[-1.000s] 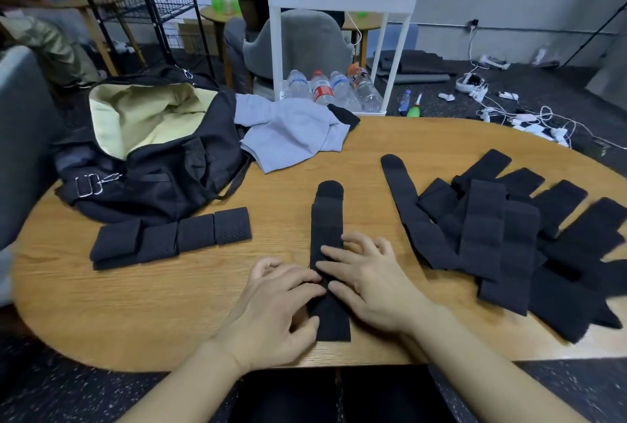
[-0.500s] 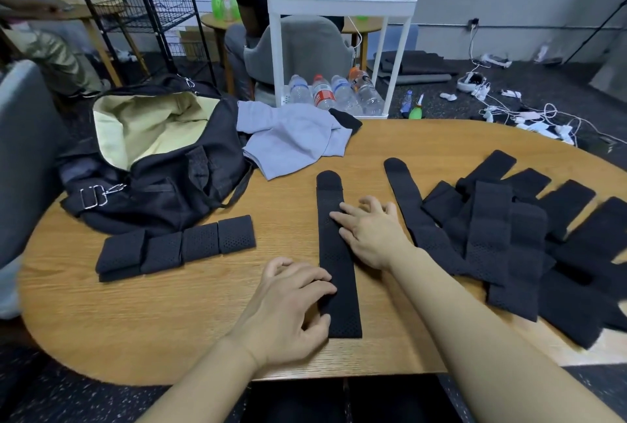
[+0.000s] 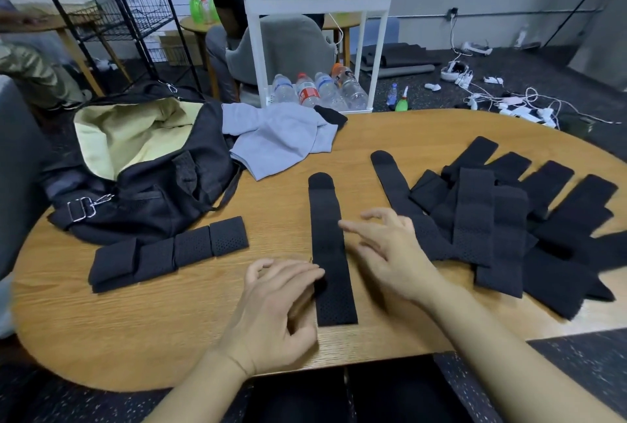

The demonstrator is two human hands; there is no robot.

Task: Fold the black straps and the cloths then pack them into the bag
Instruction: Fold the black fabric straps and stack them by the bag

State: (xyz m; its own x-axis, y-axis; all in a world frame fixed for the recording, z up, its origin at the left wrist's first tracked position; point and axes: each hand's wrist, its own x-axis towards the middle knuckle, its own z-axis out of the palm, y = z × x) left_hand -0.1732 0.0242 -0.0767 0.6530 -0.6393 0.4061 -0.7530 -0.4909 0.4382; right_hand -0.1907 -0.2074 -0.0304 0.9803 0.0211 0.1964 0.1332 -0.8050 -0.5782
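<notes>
Head view: a long black strap [image 3: 330,246] lies flat and unrolled on the wooden table [image 3: 135,327], running from a rounded tab at the far end to a squared, perforated end close to the table's near edge. The left hand [image 3: 274,314] rests on the table just left of the strap's near half, its fingers loosely bent with the fingertips at the strap's left edge and nothing gripped. The right hand [image 3: 390,249] is just right of the strap's middle, blurred, its fingers spread apart and its fingertips reaching to the strap's right edge; whether they touch the fabric cannot be told.

To the left, a row of folded straps [image 3: 169,253] lies side by side, well apart from the flat strap, with bare wood between them. Behind that row sits the black bag [image 3: 152,198], open at the top with its pale lining showing. A grey cloth [image 3: 281,141] lies crumpled just right of the bag, touching it, beyond the strap's far tip. To the right, a pile of unfolded straps [image 3: 509,219] fans out over the table, the nearest strap lying partly under the right hand. Bare table shows in front of the folded row and between the strap and the cloth.
</notes>
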